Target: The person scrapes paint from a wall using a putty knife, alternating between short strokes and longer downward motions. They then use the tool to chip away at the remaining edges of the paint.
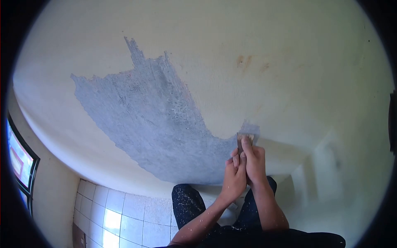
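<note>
Both hands meet at the lower right edge of a bare grey patch [153, 120] on the cream wall [215, 82]. My right hand [255, 159] is closed round a small scraper [244, 137], its thumb lying along the tool. The scraper's end touches the wall beside a small grey scraped spot. Just left of and below it, my left hand [235, 173] presses against the right hand with its fingers closed around the tool's lower part. How much of the tool it grips is hidden. Pale flakes dot both forearms.
Dark trousers [188, 204] sprinkled with flakes show below the hands. White floor tiles [132, 206] lie at the lower left, and a dark-framed window [20, 161] stands at the far left. Brownish marks [244, 62] stain the wall above. A dark object [392, 122] shows at the right edge.
</note>
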`<state>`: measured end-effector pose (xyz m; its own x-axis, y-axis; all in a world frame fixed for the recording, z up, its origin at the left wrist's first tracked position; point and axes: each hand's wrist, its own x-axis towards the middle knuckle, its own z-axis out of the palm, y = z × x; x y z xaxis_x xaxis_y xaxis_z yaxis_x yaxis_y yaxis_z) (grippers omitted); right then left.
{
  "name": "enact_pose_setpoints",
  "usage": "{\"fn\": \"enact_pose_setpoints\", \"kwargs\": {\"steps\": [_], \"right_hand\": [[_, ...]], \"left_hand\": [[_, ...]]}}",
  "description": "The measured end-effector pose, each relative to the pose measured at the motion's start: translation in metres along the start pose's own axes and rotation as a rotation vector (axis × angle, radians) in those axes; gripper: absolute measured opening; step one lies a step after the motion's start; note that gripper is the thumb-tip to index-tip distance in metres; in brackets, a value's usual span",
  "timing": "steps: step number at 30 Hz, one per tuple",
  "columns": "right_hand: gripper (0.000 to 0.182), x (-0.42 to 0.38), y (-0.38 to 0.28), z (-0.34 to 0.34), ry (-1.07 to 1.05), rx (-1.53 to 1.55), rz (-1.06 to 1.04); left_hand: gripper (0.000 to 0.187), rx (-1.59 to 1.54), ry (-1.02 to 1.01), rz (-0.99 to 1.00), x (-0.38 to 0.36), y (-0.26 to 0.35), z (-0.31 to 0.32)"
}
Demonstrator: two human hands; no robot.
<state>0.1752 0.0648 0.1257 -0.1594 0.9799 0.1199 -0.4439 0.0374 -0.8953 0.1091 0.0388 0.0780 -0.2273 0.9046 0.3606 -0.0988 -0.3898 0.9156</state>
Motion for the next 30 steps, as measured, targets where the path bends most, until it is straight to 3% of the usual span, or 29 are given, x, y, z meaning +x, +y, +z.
{"fn": "enact_pose_setpoints", "kwargs": {"steps": [2, 5, 9, 14, 19, 23, 26, 29, 30], "right_hand": [[0.053, 0.001, -0.011, 0.001, -0.043, 0.006, -0.026], [0.053, -0.001, -0.001, -0.001, -0.022, 0.010, -0.024], [0.053, 0.001, 0.002, 0.000, -0.022, -0.020, -0.016], [0.054, 0.003, -0.004, 0.001, -0.040, 0.015, -0.038], [0.055, 0.006, -0.010, 0.005, -0.018, -0.029, -0.020], [0.054, 0.003, -0.012, 0.005, -0.024, -0.018, -0.037], [0.054, -0.004, -0.003, 0.002, 0.002, 0.006, -0.001], [0.053, 0.005, -0.022, 0.009, -0.002, -0.006, -0.042], [0.053, 0.001, -0.020, 0.010, -0.003, 0.000, -0.037]], "left_hand": [[0.027, -0.055, -0.061, -0.191, -0.002, 0.022, -0.003], [0.027, -0.087, -0.060, -0.224, -0.006, 0.022, -0.004], [0.027, -0.038, 0.010, -0.044, 0.001, 0.021, 0.001], [0.025, -0.140, -0.065, -0.263, -0.003, 0.027, -0.005], [0.025, 0.033, -0.026, -0.116, 0.005, 0.000, -0.006], [0.026, -0.102, -0.030, -0.134, 0.002, 0.025, 0.001], [0.029, -0.028, -0.053, -0.068, -0.001, 0.014, -0.001], [0.031, -0.020, -0.159, -0.261, 0.010, 0.050, -0.006], [0.032, -0.052, -0.130, -0.225, 0.005, 0.046, -0.006]]}}
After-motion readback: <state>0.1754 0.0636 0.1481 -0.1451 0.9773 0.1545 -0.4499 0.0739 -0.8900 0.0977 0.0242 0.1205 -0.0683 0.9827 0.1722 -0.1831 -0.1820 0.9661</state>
